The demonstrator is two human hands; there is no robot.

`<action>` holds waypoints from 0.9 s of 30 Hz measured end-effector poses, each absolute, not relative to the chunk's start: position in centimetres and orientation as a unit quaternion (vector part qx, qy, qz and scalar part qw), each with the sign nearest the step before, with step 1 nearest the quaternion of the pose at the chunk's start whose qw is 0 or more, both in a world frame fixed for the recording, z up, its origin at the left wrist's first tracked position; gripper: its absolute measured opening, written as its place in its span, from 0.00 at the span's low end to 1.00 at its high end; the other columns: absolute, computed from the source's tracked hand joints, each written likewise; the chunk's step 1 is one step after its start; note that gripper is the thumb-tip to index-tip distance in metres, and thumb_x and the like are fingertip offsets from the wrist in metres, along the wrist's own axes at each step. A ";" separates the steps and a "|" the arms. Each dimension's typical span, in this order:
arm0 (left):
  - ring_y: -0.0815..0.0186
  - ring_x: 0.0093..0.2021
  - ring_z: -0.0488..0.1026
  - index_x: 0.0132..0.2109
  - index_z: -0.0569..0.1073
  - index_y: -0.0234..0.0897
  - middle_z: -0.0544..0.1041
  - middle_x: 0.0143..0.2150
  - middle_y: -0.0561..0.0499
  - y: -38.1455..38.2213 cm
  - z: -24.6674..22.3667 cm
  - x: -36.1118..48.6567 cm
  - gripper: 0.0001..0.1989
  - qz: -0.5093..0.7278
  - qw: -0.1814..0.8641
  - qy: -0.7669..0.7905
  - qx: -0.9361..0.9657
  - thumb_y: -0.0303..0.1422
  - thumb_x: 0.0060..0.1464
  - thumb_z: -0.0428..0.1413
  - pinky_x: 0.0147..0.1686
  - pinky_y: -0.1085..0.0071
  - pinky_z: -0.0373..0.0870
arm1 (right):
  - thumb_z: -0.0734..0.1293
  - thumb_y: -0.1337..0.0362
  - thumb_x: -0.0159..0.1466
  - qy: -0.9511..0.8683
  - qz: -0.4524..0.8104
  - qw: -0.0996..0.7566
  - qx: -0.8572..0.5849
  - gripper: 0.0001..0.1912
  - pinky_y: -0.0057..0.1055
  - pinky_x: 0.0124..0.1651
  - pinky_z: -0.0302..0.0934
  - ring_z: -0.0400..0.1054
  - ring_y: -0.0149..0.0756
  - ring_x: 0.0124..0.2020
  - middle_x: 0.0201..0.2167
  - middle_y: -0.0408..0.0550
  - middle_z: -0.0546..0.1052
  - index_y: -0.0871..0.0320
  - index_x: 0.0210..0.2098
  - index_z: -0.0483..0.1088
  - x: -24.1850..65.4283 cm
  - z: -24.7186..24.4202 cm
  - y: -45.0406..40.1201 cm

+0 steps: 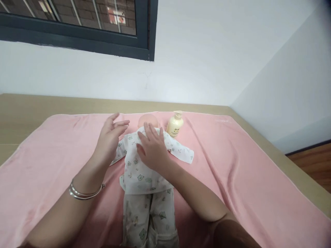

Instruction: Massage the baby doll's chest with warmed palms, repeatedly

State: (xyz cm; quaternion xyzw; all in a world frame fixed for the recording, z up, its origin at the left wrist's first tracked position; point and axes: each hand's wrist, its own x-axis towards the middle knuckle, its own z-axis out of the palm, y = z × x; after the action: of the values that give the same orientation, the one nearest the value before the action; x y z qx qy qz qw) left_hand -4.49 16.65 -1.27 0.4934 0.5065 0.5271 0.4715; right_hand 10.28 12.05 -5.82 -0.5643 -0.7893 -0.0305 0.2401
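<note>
While the right hand (153,148) is splaying over pyjamas (137,179) mid-frame, the open left hand (109,136) is hovering centre-left. Neither is gripping anything.

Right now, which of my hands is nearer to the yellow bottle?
Right. Your right hand is over the patterned top, left of the yellow bottle and closer to you; your left hand is farther left, across the top from the bottle.

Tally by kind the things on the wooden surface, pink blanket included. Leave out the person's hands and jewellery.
Doll: 1
Clothes: 2, a printed top and printed trousers
Pump bottle: 1
Pink blanket: 1
Total: 5
</note>
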 end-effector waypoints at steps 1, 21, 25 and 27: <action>0.53 0.63 0.69 0.64 0.65 0.37 0.76 0.56 0.42 16.6 -1.0 -3.9 0.34 0.514 0.480 0.504 0.502 0.36 0.50 0.60 0.66 0.54 0.61 | 0.54 0.61 0.71 -0.774 -0.048 0.268 -0.572 0.24 0.66 0.71 0.39 0.44 0.55 0.74 0.72 0.62 0.54 0.62 0.62 0.64 11.1 -5.1 12.3; 0.53 0.71 0.58 0.74 0.31 0.41 0.45 0.76 0.35 24.7 0.6 10.4 0.38 0.370 0.882 0.203 0.209 0.52 0.65 0.35 0.64 0.50 0.64 | 0.42 0.44 0.72 -0.710 -0.002 0.280 -0.646 0.42 0.56 0.75 0.38 0.41 0.51 0.75 0.72 0.65 0.52 0.73 0.71 0.48 20.7 -4.5 17.4; 0.54 0.72 0.57 0.74 0.27 0.41 0.45 0.76 0.36 24.7 0.5 9.6 0.39 0.346 0.905 0.180 0.171 0.50 0.66 0.37 0.63 0.50 0.65 | 0.41 0.45 0.72 -0.715 -0.057 0.256 -0.648 0.41 0.57 0.74 0.39 0.48 0.51 0.73 0.70 0.64 0.58 0.71 0.70 0.52 21.2 -4.9 17.8; 0.54 0.73 0.54 0.74 0.29 0.40 0.44 0.77 0.36 24.4 0.9 9.0 0.39 0.346 0.906 0.185 0.160 0.50 0.65 0.37 0.64 0.52 0.65 | 0.40 0.46 0.73 -0.711 -0.067 0.268 -0.647 0.40 0.57 0.73 0.40 0.50 0.50 0.72 0.69 0.62 0.61 0.68 0.69 0.55 21.3 -5.1 18.0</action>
State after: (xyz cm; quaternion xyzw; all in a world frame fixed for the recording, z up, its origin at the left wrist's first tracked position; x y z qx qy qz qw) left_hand 8.96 24.38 0.86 0.1600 0.1847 0.3459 0.9059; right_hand 21.27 17.99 -5.07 -0.6467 -0.7111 -0.0667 0.2680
